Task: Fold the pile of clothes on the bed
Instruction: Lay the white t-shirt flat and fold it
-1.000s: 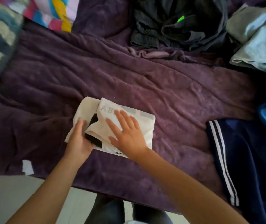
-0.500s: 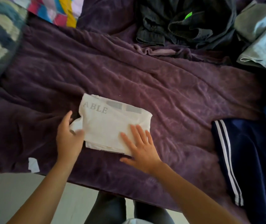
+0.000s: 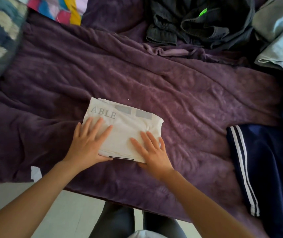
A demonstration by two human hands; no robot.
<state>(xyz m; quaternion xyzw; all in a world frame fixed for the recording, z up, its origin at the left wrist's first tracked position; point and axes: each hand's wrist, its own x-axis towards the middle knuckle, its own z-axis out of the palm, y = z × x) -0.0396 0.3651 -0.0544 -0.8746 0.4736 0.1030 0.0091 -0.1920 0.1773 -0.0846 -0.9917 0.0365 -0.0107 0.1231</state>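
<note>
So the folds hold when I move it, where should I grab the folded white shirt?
Probably slide a hand under each short end of the folded white shirt, from left and right: it lies flat, with stacked layers along the near edge.

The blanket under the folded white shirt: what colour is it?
Dark purple, plain; the blanket shows best in the head view.

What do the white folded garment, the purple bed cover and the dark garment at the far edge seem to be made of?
White folded garment: thin matte knit, likely cotton jersey; soft creases, printed grey lettering.
Purple bed cover: plush fleece or velour; faint sheen, rumpled nap.
Dark garment: heavier woven cloth, perhaps denim or twill; thick stitched hems, stiff folds.
</note>
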